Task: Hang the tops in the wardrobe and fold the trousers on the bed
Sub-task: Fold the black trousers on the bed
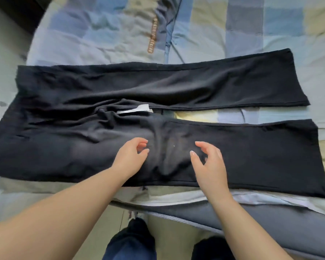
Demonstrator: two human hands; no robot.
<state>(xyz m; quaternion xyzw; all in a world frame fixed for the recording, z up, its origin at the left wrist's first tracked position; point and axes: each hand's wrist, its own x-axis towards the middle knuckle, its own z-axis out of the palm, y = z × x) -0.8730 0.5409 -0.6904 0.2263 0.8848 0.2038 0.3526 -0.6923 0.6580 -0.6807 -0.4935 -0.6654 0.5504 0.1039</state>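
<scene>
**Trousers spread crosswise, both hands over the near leg**

The black trousers (158,113) are laid flat on the bed (270,25), their long axis running left to right: waistband at the left, hems at the right, the two legs parted by a narrow gap. A white label (133,111) is seen near the crotch. The left hand (131,156) is held over the near leg, fingers loosely curled and grasping nothing. Just to its right, the right hand (206,162) is held likewise, nothing gripped. Both are equally near the near leg; it is judged that this leg would be lifted away from the person onto the far leg.
</scene>
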